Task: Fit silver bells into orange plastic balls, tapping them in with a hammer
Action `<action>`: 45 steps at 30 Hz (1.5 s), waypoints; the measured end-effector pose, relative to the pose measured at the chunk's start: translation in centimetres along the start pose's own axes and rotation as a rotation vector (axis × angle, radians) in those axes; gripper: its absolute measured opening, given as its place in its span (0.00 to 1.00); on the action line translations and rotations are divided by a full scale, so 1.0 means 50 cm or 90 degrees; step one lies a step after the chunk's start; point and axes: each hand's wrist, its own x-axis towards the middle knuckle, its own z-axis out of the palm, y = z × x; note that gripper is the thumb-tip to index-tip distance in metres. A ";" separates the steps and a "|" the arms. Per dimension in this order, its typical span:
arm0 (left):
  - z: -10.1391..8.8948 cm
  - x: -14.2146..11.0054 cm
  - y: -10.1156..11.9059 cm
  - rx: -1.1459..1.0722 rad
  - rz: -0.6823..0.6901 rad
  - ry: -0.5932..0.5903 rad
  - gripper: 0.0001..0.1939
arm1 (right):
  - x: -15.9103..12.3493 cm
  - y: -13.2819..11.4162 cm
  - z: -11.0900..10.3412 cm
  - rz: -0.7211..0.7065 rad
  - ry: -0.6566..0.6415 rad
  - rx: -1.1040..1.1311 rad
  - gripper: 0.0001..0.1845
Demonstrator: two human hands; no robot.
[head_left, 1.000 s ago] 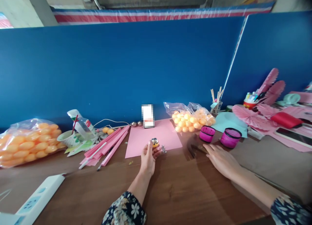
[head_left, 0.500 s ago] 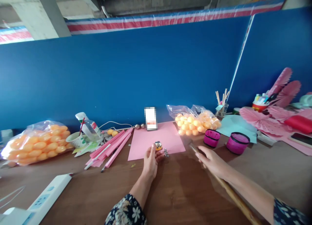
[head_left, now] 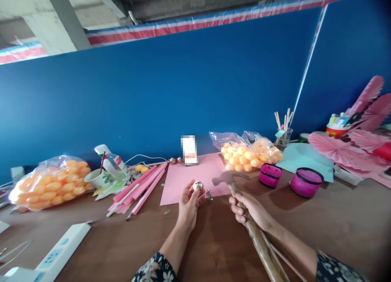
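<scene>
My left hand (head_left: 189,200) pinches a small shiny metal ball (head_left: 198,186) between thumb and fingers, over the near edge of the pink sheet (head_left: 189,188). Beside those fingers, on the right, lies a small silvery metal piece (head_left: 209,195); its exact kind is too small to make out. My right hand (head_left: 249,210) is wrapped round the wooden handle of a claw hammer (head_left: 259,241), high up near the head. The hammer head is slightly blurred and hangs to the right of the ball, apart from it.
Bags of orange balls (head_left: 51,188) stand left and right at the back. Pink strips (head_left: 143,188), a bottle (head_left: 111,159) and a paper cup (head_left: 97,180) are on the left, with a power strip (head_left: 58,249) nearer. Two magenta bands (head_left: 307,183) and pink paper fans (head_left: 339,151) lie right.
My right hand has brought the hammer leftward, and its head has come into plain view near the left hand. The left hand still holds the ball, now turned a little.
</scene>
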 end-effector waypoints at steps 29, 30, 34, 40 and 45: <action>-0.008 0.001 -0.013 0.047 -0.019 -0.097 0.23 | -0.018 0.009 0.022 0.013 -0.074 -0.054 0.10; -0.008 0.001 -0.013 0.044 -0.020 -0.101 0.23 | -0.018 0.008 0.022 0.016 -0.076 -0.055 0.10; -0.006 0.000 -0.014 0.038 -0.005 -0.070 0.22 | -0.019 0.007 0.023 -0.010 -0.062 -0.053 0.09; -0.005 0.003 -0.015 0.067 -0.011 -0.058 0.24 | -0.020 0.013 0.026 0.013 -0.054 -0.042 0.08; -0.007 0.002 -0.016 0.078 0.011 -0.047 0.24 | -0.019 0.011 0.020 -0.008 -0.053 -0.042 0.08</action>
